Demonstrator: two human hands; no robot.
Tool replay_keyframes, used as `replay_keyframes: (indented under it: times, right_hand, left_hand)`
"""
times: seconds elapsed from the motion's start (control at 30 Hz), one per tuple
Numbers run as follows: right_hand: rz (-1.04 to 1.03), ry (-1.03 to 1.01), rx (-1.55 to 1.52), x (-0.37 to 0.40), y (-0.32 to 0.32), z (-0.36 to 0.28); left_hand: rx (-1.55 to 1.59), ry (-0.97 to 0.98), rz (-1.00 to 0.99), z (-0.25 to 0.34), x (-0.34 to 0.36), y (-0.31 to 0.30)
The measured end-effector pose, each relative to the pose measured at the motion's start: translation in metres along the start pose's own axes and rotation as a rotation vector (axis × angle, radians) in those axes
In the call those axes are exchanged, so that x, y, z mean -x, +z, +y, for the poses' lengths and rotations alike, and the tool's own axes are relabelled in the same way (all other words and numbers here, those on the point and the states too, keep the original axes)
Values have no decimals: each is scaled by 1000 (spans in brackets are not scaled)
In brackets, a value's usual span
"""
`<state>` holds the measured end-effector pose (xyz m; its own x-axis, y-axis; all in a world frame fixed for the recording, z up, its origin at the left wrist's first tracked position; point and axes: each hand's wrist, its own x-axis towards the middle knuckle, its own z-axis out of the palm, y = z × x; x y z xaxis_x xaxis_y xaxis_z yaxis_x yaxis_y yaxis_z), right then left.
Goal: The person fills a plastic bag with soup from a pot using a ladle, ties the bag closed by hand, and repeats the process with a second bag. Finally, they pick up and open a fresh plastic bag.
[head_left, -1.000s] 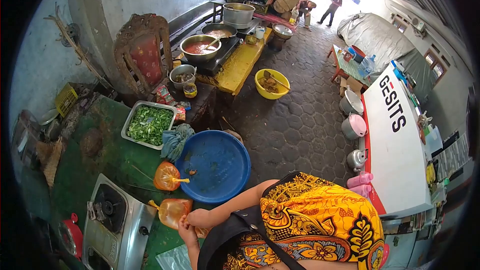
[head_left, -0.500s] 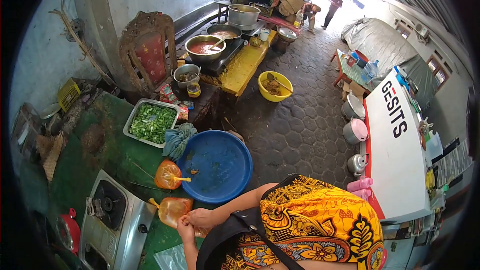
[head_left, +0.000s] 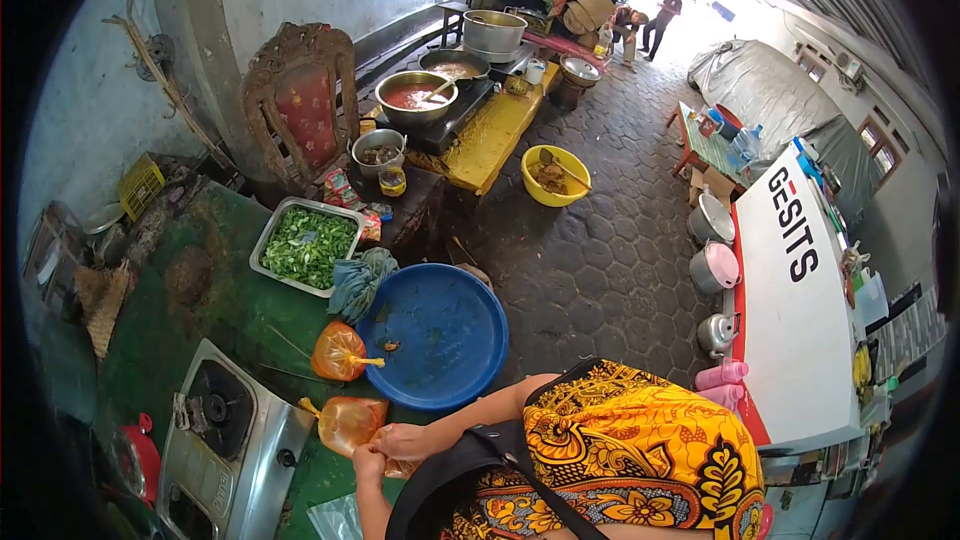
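Head-worn fisheye view looks steeply down over the table point(head_left: 230, 305).

Legible text: "GESITS", black capitals with a red stroke in the G, on the white flat rectangular panel point(head_left: 795, 280) at right.

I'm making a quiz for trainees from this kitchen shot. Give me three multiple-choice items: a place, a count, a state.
1. Where are the person's hands? A in the yellow bowl; B at the orange bag beside the stove; C on the red chair.
2. How many orange bags lie on the green table? A one; B two; C four.
3. How is the blue basin? A brimful of water; B upside down; C nearly empty.
Answers: B, left hand and right hand meet at that bag; B, a second bag lies nearer the basin; C, only a few scraps lie in it.
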<state>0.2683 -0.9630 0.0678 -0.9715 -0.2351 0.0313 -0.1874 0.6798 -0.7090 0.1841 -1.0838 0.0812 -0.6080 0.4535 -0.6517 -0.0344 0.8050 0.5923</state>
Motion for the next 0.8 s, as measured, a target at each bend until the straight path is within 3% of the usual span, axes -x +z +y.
replay_keyframes:
  times: [0.17,0.4,0.5,0.57,0.6,0.63,0.67,0.7,0.73,0.77,0.8]
  right_hand:
    - [-17,11,34,1,-14,-11]
    - [-11,229,-99,-1,-16,-21]
    - [37,292,-199,0,-11,-16]
    - [135,267,-204,2,7,-2]
    - [124,316,-227,3,7,-3]
    - [147,238,-201,1,-2,-9]
    - [228,216,-638,6,-5,-14]
    - [311,148,-754,3,10,-4]
    - [239,149,-229,10,-6,-10]
    - [221,162,-187,7,6,-1]
    - [373,109,-290,10,-5,-11]
  left_hand:
    - [153,32,26,-18,-13,8]
    - [127,-31,25,-7,4,-5]
    - [209,109,139,-30,-8,4]
    - [31,330,225,-45,-11,7]
    - [61,385,240,-35,0,7]
    - [91,413,259,-17,11,3]
    - [105,405,236,-16,13,4]
    - [56,401,237,-25,6,7]
    - [181,393,240,-32,2,13]
    - [150,397,230,-29,5,10]
    - [170,392,155,-30,6,6]
